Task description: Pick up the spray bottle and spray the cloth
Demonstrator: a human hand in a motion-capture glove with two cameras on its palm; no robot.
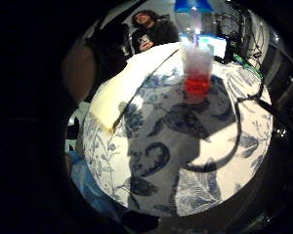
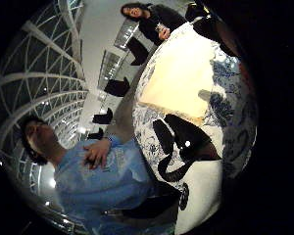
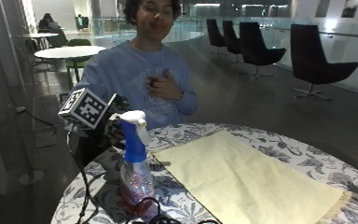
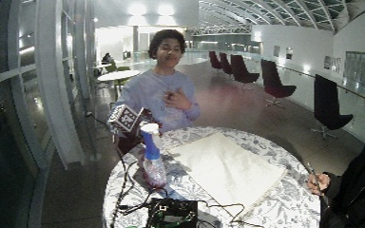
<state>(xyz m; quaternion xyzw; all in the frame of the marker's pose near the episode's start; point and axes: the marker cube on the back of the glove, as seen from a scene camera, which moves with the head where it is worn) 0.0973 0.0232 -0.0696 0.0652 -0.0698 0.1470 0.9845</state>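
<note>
One gloved right hand [image 3: 112,128] is shown raised just behind the bottle [image 3: 135,173], at about 10 o'clock from its white trigger head; nothing is held, and how far the fingers are spread cannot be told. The bare hand [image 3: 163,86] is laid on the chest. The bottle is seen upright on the table [image 3: 278,144], near its edge, red liquid low inside, with the cloth [image 3: 247,179] spread flat at its 3 o'clock, just apart. A tall, nearly empty bottle is judged liable to be tipped by a high or glancing approach; a cable [image 3: 151,212] at its base could be snagged.
</note>
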